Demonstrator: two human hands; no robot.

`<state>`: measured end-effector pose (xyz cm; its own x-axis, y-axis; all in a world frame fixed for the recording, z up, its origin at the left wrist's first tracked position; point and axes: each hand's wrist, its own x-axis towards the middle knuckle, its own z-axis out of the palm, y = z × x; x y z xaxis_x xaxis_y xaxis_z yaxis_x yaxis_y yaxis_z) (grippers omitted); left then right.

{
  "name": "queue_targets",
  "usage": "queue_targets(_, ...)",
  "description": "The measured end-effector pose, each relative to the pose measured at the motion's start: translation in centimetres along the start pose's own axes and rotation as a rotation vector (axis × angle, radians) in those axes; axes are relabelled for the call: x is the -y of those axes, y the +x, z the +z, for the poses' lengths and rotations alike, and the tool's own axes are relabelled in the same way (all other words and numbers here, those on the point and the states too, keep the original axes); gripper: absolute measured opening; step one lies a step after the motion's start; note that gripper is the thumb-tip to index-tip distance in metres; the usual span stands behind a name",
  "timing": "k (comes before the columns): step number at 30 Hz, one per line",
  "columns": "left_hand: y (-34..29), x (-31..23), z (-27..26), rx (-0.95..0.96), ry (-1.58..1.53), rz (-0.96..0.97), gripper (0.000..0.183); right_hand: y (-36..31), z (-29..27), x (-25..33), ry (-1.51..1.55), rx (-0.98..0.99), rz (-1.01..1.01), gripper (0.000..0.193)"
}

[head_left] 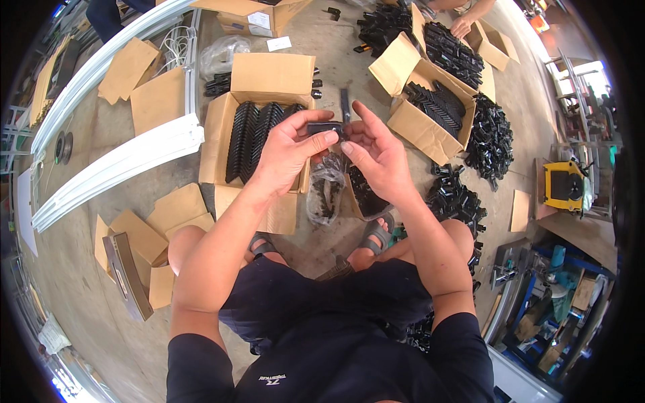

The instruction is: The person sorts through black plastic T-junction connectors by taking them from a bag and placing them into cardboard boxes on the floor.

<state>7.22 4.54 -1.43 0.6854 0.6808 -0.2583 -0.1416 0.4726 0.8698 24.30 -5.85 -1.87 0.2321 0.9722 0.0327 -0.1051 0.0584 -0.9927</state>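
Both hands meet in front of me around a black L-shaped bracket, one arm of it standing up and the other lying toward the left. My left hand pinches its left arm between thumb and fingers. At the corner, the thumb and fingers of my right hand close on it, hiding part of the piece. Below my left hand stands an open cardboard box with black angled brackets stacked in rows. Under my hands are a clear plastic bag with small dark pieces and a small container of small black parts.
Another open box of brackets stands at the right, beside loose black piles. White rails and flattened cardboard lie left. A yellow-framed device stands far right. Another person's hand reaches among the parts at the top.
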Motion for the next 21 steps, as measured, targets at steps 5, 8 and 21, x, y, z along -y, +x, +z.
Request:
queue_targets(5,0.4,-0.4,-0.3,0.146,0.105,-0.025,0.035,-0.3,-1.6,1.6,-0.315,-0.005,-0.117,0.054)
queue_targets(8,0.4,0.0,-0.4,0.165,0.102,-0.028,0.032,-0.4,-1.7,2.6,-0.409,0.017,-0.164,0.054)
queue_targets(21,1.1,0.2,0.6,0.081,0.45,0.038,0.021,-0.3,-0.8,3.2,-0.823,-0.294,-0.433,0.039)
